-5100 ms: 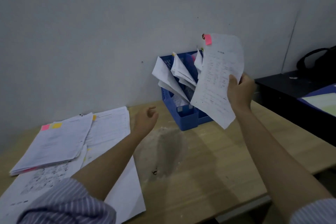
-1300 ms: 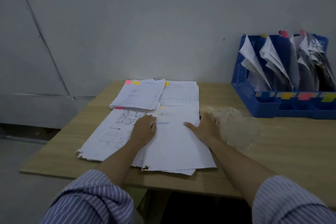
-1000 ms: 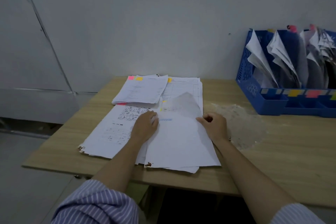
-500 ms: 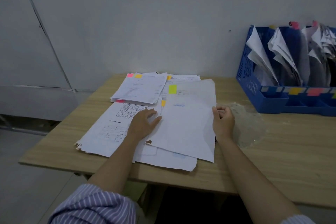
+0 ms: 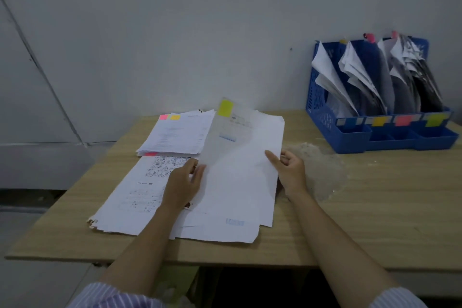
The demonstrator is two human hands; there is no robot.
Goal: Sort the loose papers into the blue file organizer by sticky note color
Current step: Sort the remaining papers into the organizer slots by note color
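One sheet [image 5: 240, 157] is what we have in hand: it carries a yellow-green note [image 5: 225, 107] at its far left corner and is blurred, its far end lifted off the loose papers [image 5: 155, 192] on the desk [image 5: 375, 207]. Its long axis runs away from us toward the wall, leaning slightly right, with the noted end pointing away.

We judge this to be the pick-up step for the next paper. Our right hand [image 5: 290, 170] is at the sheet's right edge, thumb on top and fingers partly curled; whether they are under the edge we cannot tell. Our left hand [image 5: 183, 180] rests with relaxed fingers at the sheet's left edge, over the printed pages beneath, seemingly to hold the rest down.

The next move calls for drawing this sheet clear without dragging its neighbours, then carrying it right to the organizer [image 5: 350, 137], well apart at the desk's far right against the wall. The slot labels along the organizer's front read blue, orange-yellow, pink and yellow-green, so the green label [image 5: 436, 119] at the far right looks like the match. That slot already holds curling papers, so the sheet should go in edge-first, upright.

A smaller stack [image 5: 177, 135] with pink and orange notes lies beyond our left hand, still to be sorted.
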